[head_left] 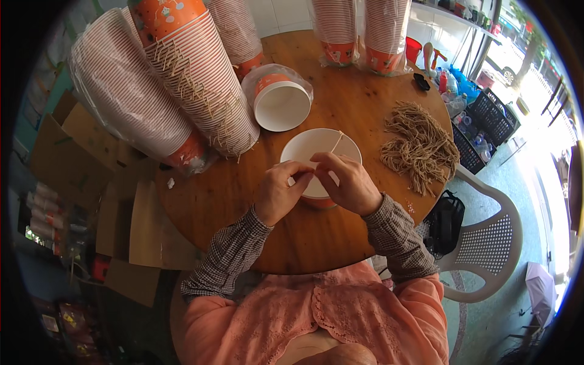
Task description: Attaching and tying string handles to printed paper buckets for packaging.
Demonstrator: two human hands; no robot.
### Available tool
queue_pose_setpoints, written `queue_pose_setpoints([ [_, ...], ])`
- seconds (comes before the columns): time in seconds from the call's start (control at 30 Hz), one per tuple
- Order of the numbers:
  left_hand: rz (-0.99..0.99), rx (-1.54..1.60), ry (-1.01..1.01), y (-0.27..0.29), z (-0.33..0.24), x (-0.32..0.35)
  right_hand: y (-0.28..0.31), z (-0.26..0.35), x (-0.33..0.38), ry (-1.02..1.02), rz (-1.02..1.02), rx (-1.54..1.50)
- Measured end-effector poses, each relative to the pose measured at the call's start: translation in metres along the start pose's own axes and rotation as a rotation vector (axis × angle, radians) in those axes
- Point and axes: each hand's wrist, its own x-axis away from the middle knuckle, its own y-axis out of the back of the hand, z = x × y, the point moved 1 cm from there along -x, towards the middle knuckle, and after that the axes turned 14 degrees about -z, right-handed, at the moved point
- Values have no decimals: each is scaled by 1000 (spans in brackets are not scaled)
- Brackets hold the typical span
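Both hands, left hand (281, 190) and right hand (347, 182), are pinching one string (333, 144) running toward one o'clock over one upright paper bowl (316, 149), mid-tabletop (243, 194); string pile (420, 146) at three o'clock.

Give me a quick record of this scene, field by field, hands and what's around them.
Surface: round wooden table
Left hand: pinching a string at the near rim of a white paper cup
Right hand: on the same rim, fingers on the string
Pile of strings: right of the cup, apart from it
Stacked cups: lying at far left, strings fitted
Open cup in a bag: behind the held cup
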Motion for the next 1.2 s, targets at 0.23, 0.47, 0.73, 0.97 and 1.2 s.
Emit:
queue_pose_setpoints([
  [0.23, -17, -127, -42, 6, -3, 8, 7, -5, -2, 258, -32, 112],
  [0.47, 31, -179, -203, 19, 4, 24, 45, -45, 2, 217, -287, 307],
  [0.73, 87, -320, -355, 17, 11, 23, 42, -65, 34, 24, -273, 257],
  [0.97, 90, -390, -442, 16, 14, 18, 22, -37, 87, 164, -51, 315],
  [1.2, 90, -472, -572, -7, -31, 5, 17, -36, 99, 133, -30, 394],
])
